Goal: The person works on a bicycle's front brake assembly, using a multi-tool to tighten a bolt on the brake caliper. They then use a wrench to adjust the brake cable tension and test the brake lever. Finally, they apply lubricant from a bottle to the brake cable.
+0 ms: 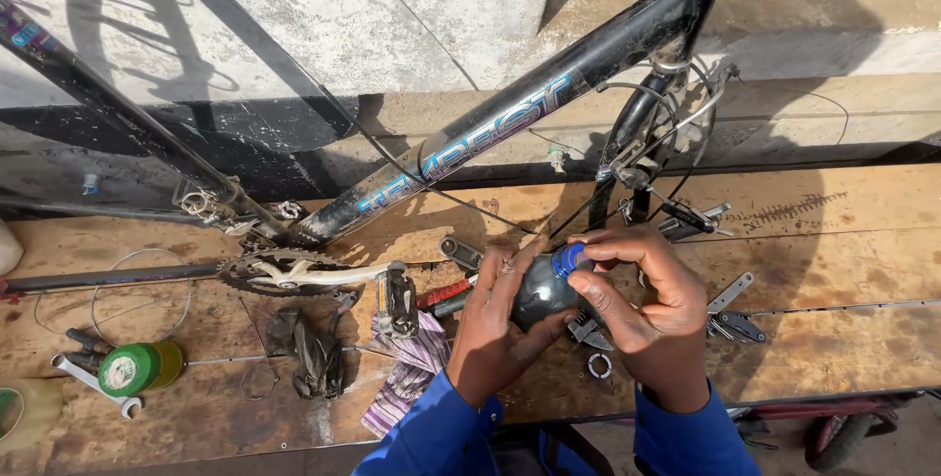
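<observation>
My left hand (pixel 495 324) wraps around a small dark bottle (pixel 537 292), holding it tilted above the wooden bench. My right hand (pixel 647 300) pinches the bottle's blue cap (pixel 566 260) between thumb and fingers. Both sleeves are blue. A black bicycle frame (pixel 510 118) stands just behind the hands, with its crank and chainring (pixel 284 270) and a pedal (pixel 396 298) to the left of the bottle.
On the wooden bench (pixel 833 270) lie red-handled pliers (pixel 441 295), a striped cloth (pixel 410 373), a dark rag (pixel 312 353), a green tin (pixel 135 368), a wrench (pixel 93 376), a folding tool (pixel 730 314), a small ring (pixel 600 366) and loose cables. A rough wall (pixel 343 15) stands behind.
</observation>
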